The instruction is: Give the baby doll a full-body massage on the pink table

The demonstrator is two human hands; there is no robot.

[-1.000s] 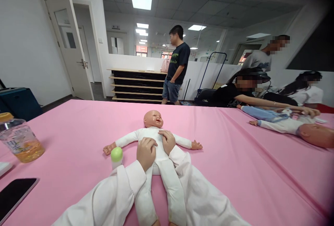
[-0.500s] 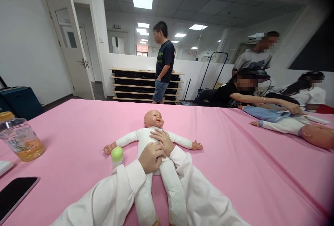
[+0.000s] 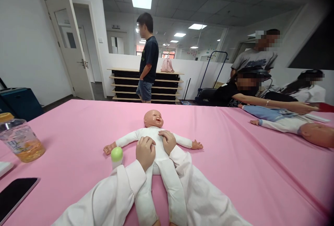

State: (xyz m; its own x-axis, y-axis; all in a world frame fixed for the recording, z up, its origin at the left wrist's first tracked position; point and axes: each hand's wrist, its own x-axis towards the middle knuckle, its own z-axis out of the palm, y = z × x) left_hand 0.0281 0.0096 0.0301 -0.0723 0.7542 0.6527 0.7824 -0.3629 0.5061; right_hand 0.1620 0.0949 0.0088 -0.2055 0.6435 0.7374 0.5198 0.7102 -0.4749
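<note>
A baby doll [image 3: 159, 153] with a cloth body in white lies on its back, its arms spread and its head at the far end. My left hand [image 3: 145, 152] rests on the left side of the doll's torso, fingers bent over the cloth and holding nothing. On the torso's right side lies my right hand [image 3: 168, 141], its fingers loosely curved on the chest and not gripping. A gap of white cloth shows between my hands. Beside the doll's arm and my left sleeve stands a small container with a green cap [image 3: 117, 154], its lower part hidden.
A pink cloth [image 3: 224, 170] covers the table. At left are a drink bottle [image 3: 24, 142] and a phone [image 3: 17, 198]. Across on the right, a co-worker's arm [image 3: 276, 102] reaches over another doll [image 3: 287, 128]. A person [image 3: 149, 59] stands near shelves [image 3: 167, 86].
My hands have moved apart from their overlap on the doll's torso, the left one shifting left. The standing person has moved left, and a pink backpack now shows. The co-worker's arm reaches further right.
</note>
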